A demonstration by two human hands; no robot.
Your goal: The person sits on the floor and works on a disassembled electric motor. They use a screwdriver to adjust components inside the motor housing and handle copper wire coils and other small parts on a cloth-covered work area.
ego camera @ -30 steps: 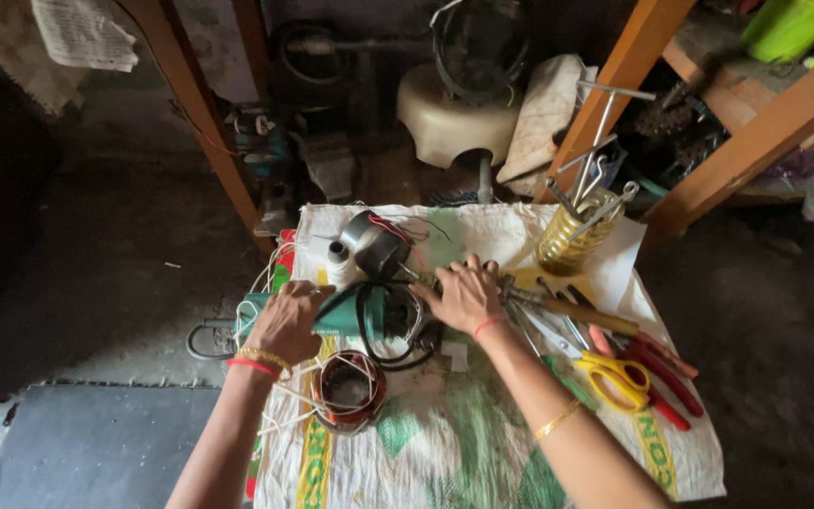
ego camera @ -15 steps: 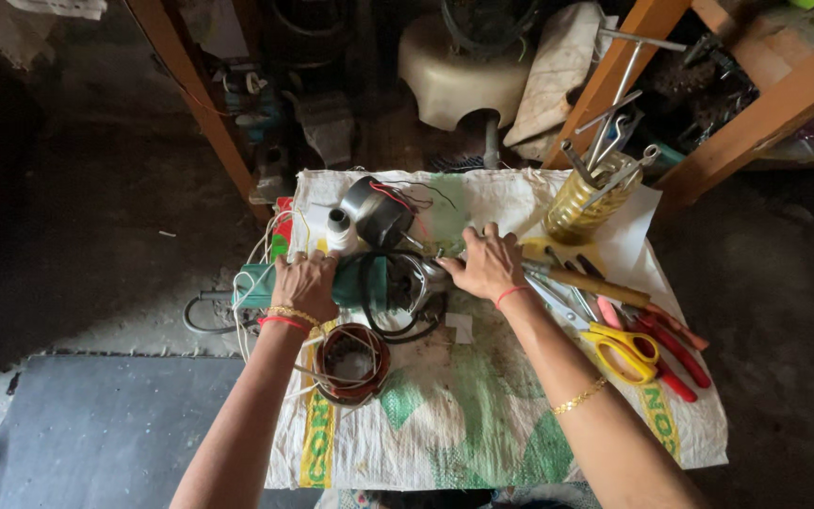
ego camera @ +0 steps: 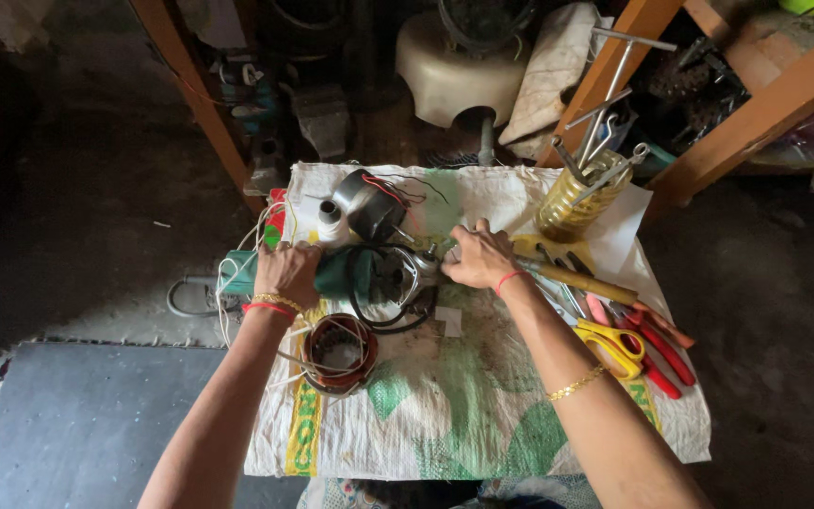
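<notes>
The green-bodied power tool [ego camera: 350, 273] lies on the sack-covered surface [ego camera: 482, 415], gripped by the left hand [ego camera: 286, 271]; the right hand's [ego camera: 479, 256] fingers are curled on its metal head. The loose black cable [ego camera: 381, 316] could be snagged.

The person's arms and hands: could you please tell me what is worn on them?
Both forearms are bare, with no sleeves or gloves. The left hand has a red band and a gold bangle at the wrist. The right hand has a red thread at the wrist and a gold chain further up.
</notes>
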